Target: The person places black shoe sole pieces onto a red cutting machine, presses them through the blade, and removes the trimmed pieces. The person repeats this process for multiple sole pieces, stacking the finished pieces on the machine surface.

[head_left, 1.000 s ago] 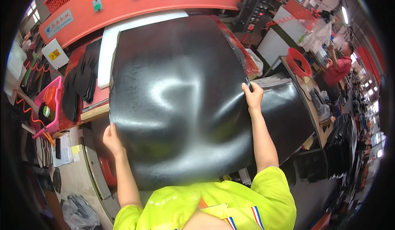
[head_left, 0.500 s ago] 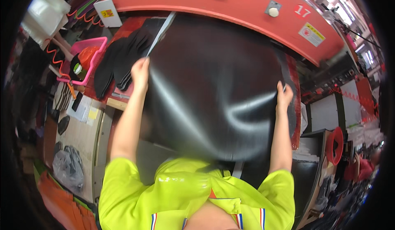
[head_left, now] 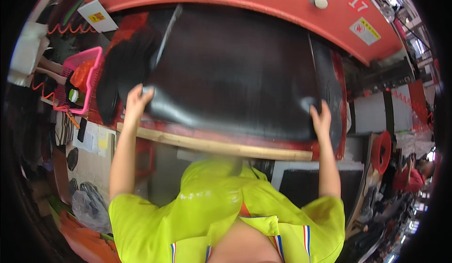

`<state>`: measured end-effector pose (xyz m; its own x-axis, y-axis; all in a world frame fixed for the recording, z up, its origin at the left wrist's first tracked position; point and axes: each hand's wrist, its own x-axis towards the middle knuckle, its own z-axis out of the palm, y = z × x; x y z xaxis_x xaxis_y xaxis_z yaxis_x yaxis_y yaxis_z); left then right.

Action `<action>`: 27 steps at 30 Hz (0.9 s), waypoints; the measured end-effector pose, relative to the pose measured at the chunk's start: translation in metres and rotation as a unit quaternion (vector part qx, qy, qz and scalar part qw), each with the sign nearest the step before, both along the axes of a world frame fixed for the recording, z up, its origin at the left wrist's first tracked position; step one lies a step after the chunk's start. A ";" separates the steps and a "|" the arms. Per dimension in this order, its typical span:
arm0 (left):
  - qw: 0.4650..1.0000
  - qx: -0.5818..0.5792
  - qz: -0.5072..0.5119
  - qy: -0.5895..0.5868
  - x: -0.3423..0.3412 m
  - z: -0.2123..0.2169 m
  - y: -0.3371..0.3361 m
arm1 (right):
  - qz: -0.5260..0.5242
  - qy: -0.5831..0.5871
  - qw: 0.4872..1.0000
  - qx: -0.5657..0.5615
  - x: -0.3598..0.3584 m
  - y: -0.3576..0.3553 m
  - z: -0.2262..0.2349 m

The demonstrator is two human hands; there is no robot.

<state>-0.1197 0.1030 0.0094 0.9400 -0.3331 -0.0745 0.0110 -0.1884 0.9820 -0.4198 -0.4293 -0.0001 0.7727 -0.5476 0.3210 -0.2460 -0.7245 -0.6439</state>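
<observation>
A large, glossy black sheet [head_left: 235, 74] lies spread over the red worktable, with its near edge just behind a wooden strip. At the sheet's near left corner is my left hand [head_left: 136, 103], thumb and fingers parted. My right hand [head_left: 321, 119] is beside the near right corner, its fingers spread apart. Both hands are open and touch or nearly touch the sheet; exact contact is blurred. Dark cut pieces [head_left: 115, 70] lie in a pile left of the sheet.
A red machine beam [head_left: 263, 4] with a pale knob [head_left: 321, 2] spans the far side. The wooden strip [head_left: 226, 147] runs along the table's front. A pink basket [head_left: 96, 70] stands at left, a red round container [head_left: 380, 152] at right.
The black sheet, lifted and bowed toward me before, is now down flat on the table. Both hands have loosened their pinch, and the left has moved outward and nearer; the wooden strip has come into view.
</observation>
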 end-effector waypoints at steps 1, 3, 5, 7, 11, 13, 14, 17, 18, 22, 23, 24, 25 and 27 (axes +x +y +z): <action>1.000 0.009 -0.011 -0.020 0.023 -0.004 -0.016 | -0.040 0.060 0.996 0.061 0.025 -0.017 0.000; 0.976 0.162 -0.034 -0.139 0.056 -0.019 -0.042 | -0.128 0.118 0.977 -0.123 0.073 -0.043 -0.006; 0.947 0.268 0.037 -0.174 0.065 -0.037 -0.052 | -0.194 0.192 0.959 -0.074 0.092 -0.051 -0.012; 0.922 0.309 0.085 -0.219 0.064 -0.050 -0.054 | -0.218 0.217 0.948 -0.084 0.093 -0.044 -0.019; 0.913 0.278 0.127 -0.269 0.048 -0.059 -0.053 | -0.245 0.203 0.943 -0.094 0.082 -0.021 -0.022; 0.916 0.286 0.119 -0.256 0.045 -0.056 -0.054 | -0.250 0.201 0.941 -0.107 0.082 -0.014 -0.019; 0.904 0.310 0.131 -0.264 0.046 -0.054 -0.055 | -0.252 0.189 0.940 -0.132 0.084 -0.013 -0.017; 0.879 0.351 0.128 -0.296 0.051 -0.051 -0.058 | -0.266 0.190 0.936 -0.131 0.092 -0.014 -0.015; 0.868 0.399 0.128 -0.267 0.053 -0.052 -0.059 | -0.265 0.206 0.934 -0.122 0.093 -0.014 -0.015; 0.862 0.412 0.128 -0.266 0.061 -0.059 -0.056 | -0.261 0.181 0.940 -0.128 0.097 -0.017 -0.015; 0.860 0.405 0.130 -0.282 0.063 -0.061 -0.055 | -0.259 0.175 0.942 -0.125 0.097 -0.017 -0.016; 0.854 0.404 0.134 -0.300 0.064 -0.062 -0.054 | -0.262 0.173 0.942 -0.121 0.096 -0.016 -0.017; 0.862 0.395 0.131 -0.290 0.064 -0.063 -0.053 | -0.266 0.166 0.942 -0.118 0.095 -0.015 -0.018; 0.871 0.390 0.117 -0.275 0.064 -0.064 -0.050 | -0.274 0.139 0.943 -0.129 0.092 -0.013 -0.022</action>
<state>-0.0559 0.0528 -0.0548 0.9405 -0.1762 0.2905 -0.2919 -0.8568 0.4250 -0.3276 -0.4419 -0.0221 0.4702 -0.8202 0.3257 -0.7621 -0.5635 -0.3188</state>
